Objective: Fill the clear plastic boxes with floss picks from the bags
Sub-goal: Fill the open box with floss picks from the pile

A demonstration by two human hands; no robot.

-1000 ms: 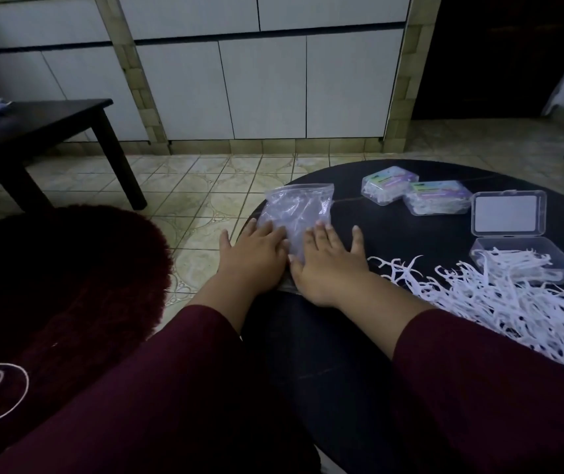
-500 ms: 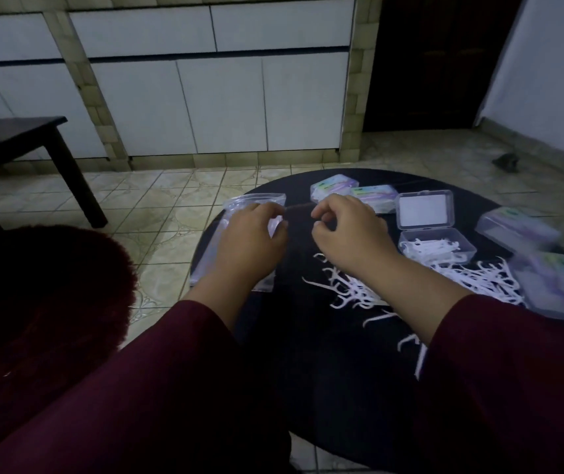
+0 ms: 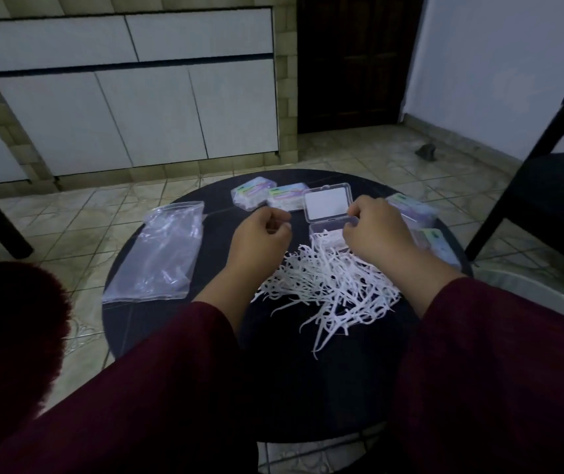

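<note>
Floss picks (image 3: 328, 285) heaped by one open box (image 3: 330, 213) — four shut boxes, one empty bag (image 3: 160, 251); left hand (image 3: 260, 239) and right hand (image 3: 376, 234) curled, grasp unclear.

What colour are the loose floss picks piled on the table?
White, against the black table; the floss picks show clearly in the head view.

bag (image 3: 159, 254) left of picks (image 3: 325, 285); open box (image 3: 329, 213) seemingly behind.

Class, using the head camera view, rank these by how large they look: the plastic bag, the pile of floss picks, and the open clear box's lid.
1. Pile of floss picks and plastic bag: too alike in spread to rank, and the pile lies nearer the camera.
2. Open clear box's lid: plainly smallest, though farthest away.
</note>
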